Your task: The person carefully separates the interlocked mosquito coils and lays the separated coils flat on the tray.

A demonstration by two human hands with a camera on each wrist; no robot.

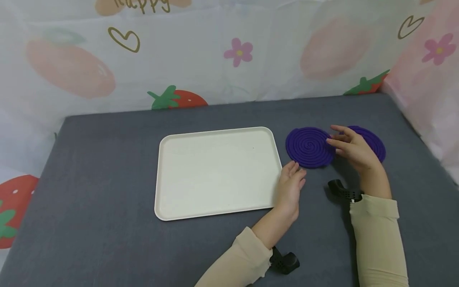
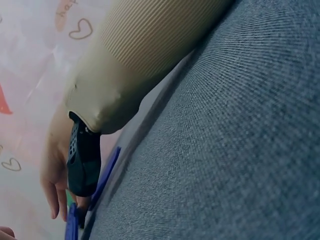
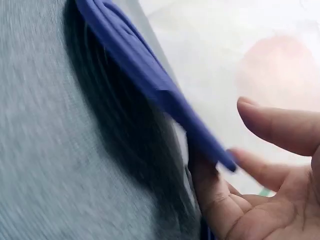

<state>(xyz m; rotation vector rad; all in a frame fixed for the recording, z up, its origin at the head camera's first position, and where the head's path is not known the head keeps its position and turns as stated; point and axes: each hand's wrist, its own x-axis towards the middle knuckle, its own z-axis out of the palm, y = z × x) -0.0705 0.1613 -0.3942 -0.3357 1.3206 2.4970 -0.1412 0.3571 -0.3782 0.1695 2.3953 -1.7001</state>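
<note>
A purple spiral-coiled coaster (image 1: 308,147) is just right of the tray. My right hand (image 1: 355,149) holds its right edge; the right wrist view shows this coaster (image 3: 150,75) tilted and raised off the cloth, fingers (image 3: 210,185) under its rim. A second purple coaster (image 1: 373,141) lies farther right, partly hidden by that hand. Over the tray's right edge is my left hand (image 1: 289,187), its fingers extended towards the first coaster's near-left rim. Whether its fingertips touch the rim, I cannot tell.
A cream rectangular tray (image 1: 218,171) lies on the grey tablecloth (image 1: 107,239). Behind the table hangs a white printed curtain (image 1: 201,48) with strawberries, hearts and flowers. Black wrist cameras (image 1: 285,263) stick out from both sleeves near the cloth.
</note>
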